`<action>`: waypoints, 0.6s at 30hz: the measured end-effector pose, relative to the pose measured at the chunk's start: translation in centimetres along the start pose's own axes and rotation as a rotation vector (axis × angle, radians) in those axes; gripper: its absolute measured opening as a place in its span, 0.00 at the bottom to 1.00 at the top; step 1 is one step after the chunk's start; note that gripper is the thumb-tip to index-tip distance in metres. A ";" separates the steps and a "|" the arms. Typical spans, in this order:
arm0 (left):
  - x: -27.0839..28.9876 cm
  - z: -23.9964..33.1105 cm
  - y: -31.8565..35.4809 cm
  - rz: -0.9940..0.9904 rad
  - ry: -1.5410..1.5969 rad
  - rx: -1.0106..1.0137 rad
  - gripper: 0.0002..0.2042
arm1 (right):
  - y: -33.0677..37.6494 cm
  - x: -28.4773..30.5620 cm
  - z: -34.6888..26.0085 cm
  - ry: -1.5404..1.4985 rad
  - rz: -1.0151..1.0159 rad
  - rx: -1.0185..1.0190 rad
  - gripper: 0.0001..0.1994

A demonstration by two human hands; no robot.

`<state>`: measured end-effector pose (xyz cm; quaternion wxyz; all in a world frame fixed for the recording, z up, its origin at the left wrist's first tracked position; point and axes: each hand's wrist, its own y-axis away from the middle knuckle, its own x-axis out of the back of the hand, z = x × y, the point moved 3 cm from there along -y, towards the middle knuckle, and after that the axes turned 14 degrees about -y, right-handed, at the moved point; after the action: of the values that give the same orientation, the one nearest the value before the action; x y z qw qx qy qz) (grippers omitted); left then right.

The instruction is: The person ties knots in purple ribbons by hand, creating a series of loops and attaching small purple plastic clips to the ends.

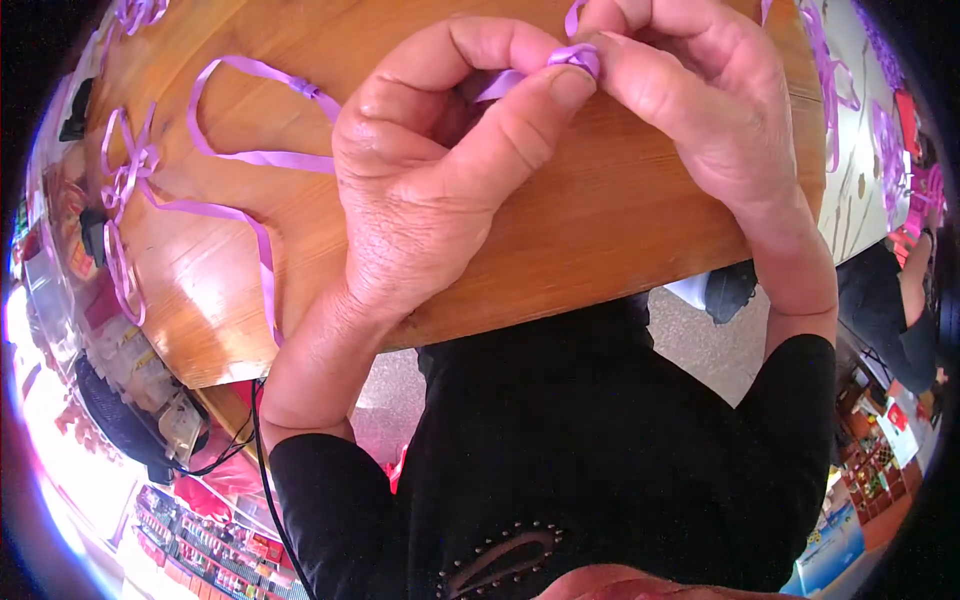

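A small loop or knot of purple ribbon [574, 58] is held above the wooden table at the top centre. My left hand [430, 160] pinches it between thumb and forefinger. From the right, my right hand [705, 110] meets it with bent fingers and thumb closed at the ribbon; the exact grip of these fingertips is partly hidden. More ribbon shows behind my left fingers. Beside my left hand, a long ribbon loop [250, 155] with a small knot lies on the wood. Farther left rests a looped purple ribbon bow [132, 178], its tail trailing toward my left forearm.
The wooden table [600, 225] ends in an edge close to my body. A pale surface [858, 150] with more purple ribbons adjoins it at the right, where another person's arm [915, 270] shows. A black cable [262, 450] hangs beside my left arm.
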<state>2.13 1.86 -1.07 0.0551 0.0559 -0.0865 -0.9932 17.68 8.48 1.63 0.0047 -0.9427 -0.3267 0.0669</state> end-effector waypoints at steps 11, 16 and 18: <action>0.4 0.1 0.0 -0.010 -0.047 -0.009 0.08 | 0.6 -1.6 -1.0 0.255 0.044 0.383 0.09; 0.7 -0.7 -0.4 -0.080 -0.059 -0.028 0.07 | 0.7 -1.5 -1.1 0.344 0.051 0.482 0.10; 0.3 -0.7 -0.5 -0.052 -0.069 -0.034 0.07 | 0.6 -1.1 -1.0 0.296 0.041 0.428 0.10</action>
<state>1.82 2.21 -1.83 0.0273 0.0228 -0.0700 -0.9969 17.32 7.32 2.71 0.2505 -0.9263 -0.2815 -0.0040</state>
